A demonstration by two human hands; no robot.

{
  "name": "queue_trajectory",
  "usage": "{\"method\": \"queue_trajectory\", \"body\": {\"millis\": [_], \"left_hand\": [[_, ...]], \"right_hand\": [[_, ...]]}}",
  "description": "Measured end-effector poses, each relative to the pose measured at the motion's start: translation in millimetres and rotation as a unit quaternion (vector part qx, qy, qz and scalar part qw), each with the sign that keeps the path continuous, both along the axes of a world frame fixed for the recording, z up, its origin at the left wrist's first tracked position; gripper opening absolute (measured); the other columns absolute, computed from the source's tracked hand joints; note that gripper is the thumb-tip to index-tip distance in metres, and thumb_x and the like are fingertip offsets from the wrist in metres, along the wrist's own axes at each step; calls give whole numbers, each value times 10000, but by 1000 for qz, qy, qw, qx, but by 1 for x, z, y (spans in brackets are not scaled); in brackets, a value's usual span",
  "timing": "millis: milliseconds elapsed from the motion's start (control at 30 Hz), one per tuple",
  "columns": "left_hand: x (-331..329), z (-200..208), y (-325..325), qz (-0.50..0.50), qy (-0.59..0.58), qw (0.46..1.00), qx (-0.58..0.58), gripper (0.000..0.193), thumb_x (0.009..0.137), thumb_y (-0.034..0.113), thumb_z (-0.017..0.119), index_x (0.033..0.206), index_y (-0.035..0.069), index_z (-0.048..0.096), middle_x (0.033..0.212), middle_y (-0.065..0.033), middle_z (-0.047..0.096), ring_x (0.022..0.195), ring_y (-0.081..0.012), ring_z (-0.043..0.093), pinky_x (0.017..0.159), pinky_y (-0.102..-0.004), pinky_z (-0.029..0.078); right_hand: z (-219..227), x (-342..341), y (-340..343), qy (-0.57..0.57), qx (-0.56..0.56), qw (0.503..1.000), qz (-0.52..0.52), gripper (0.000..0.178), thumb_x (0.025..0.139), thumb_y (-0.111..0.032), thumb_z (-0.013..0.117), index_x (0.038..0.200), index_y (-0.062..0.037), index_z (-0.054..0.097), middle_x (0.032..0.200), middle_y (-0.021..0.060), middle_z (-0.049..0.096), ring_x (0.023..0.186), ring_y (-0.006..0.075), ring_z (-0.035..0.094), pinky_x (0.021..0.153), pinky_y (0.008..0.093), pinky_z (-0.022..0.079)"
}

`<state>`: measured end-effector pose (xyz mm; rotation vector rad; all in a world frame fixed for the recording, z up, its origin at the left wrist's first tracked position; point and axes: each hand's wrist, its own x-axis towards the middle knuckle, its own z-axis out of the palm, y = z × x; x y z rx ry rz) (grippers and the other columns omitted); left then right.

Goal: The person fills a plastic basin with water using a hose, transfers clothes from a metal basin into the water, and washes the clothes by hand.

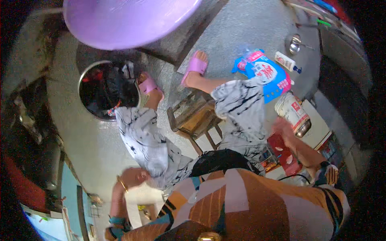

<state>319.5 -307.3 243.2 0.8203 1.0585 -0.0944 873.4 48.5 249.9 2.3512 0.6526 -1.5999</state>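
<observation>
My left hand (134, 177) hangs beside the white-and-black patterned trousers (150, 146), near my left thigh. Its fingers look curled in, and whatever may be inside them is hidden. On the other side, my right hand (282, 130) is smeared by motion, close to the right trouser leg. A white container with red print (290, 107) stands just beyond that hand. Between my legs there is a small wooden stool (197, 116). Ahead on the left, a round metal-rimmed tub (81, 76) holds dark cloth.
A large purple basin (132, 24) fills the far left. At the far right lie a blue-and-pink plastic bag (273, 82), a white bottle (285, 61) and a shiny metal bowl (295, 43). My feet wear pink sandals (197, 66). A step edge (197, 38) crosses the floor.
</observation>
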Motion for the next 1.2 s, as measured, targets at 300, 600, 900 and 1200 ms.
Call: {"method": "queue_trajectory", "body": {"millis": [300, 600, 900, 1200], "left_hand": [[14, -148, 199, 521, 184, 773, 311, 203, 734, 40, 548, 937, 44, 553, 741, -105, 551, 647, -256, 531, 572, -308, 423], [39, -94, 166, 407, 369, 681, 484, 238, 668, 15, 571, 903, 54, 565, 768, -108, 562, 672, -261, 547, 608, -323, 449], [52, -76, 157, 341, 411, 627, 567, 154, 696, 90, 550, 850, 105, 543, 676, -75, 512, 629, -267, 539, 525, -368, 441], [61, -69, 140, 345, 462, 558, 597, 115, 708, 132, 550, 814, 86, 561, 730, -109, 561, 691, -306, 557, 587, -399, 451]], "right_hand": [[-125, -246, 87, 137, 270, 740, 600, 266, 787, -142, 424, 997, 14, 473, 938, 130, 527, 915, 203, 503, 816, 294, 375], [-113, -260, 100, 122, 369, 592, 706, 260, 722, -99, 344, 915, 14, 477, 814, 111, 471, 780, 190, 470, 730, 273, 365], [-85, -261, 81, 131, 411, 553, 713, 178, 685, -84, 408, 775, 10, 528, 765, 175, 522, 775, 318, 513, 718, 372, 396], [-72, -245, 57, 78, 563, 457, 684, 131, 699, -87, 464, 771, -16, 547, 744, 148, 548, 748, 303, 523, 688, 379, 400]]}}
